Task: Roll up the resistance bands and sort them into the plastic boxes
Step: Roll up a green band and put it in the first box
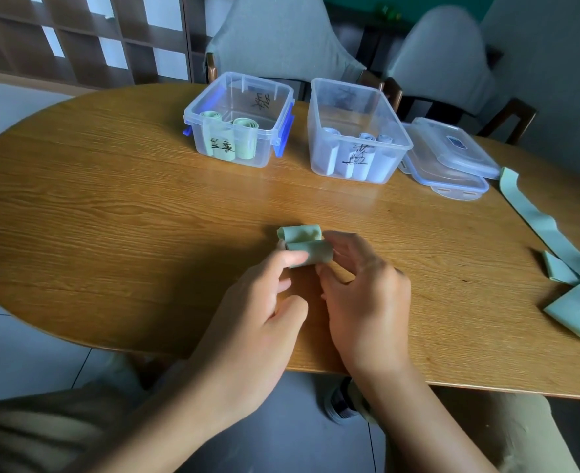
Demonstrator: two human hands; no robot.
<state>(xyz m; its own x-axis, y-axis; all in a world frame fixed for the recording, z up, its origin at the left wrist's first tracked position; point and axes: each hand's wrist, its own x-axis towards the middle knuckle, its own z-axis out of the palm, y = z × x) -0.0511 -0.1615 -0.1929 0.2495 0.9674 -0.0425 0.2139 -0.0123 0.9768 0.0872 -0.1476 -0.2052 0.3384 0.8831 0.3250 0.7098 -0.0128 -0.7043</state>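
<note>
A short, partly rolled green resistance band (302, 244) lies near the middle of the wooden table (111, 216). My left hand (257, 312) pinches its left end and my right hand (363, 295) holds its right end with curled fingers. Behind stand two clear plastic boxes: the left box (193, 114) with blue clips holds rolled green bands, and the right box (315, 131) holds rolled pale blue bands. Both carry handwritten labels.
Two clear lids (452, 158) are stacked right of the boxes. A long unrolled green band (547, 233) and folded green pieces (578, 315) lie at the table's right edge. Two grey chairs (281, 39) stand behind the table. My knees show below its front edge.
</note>
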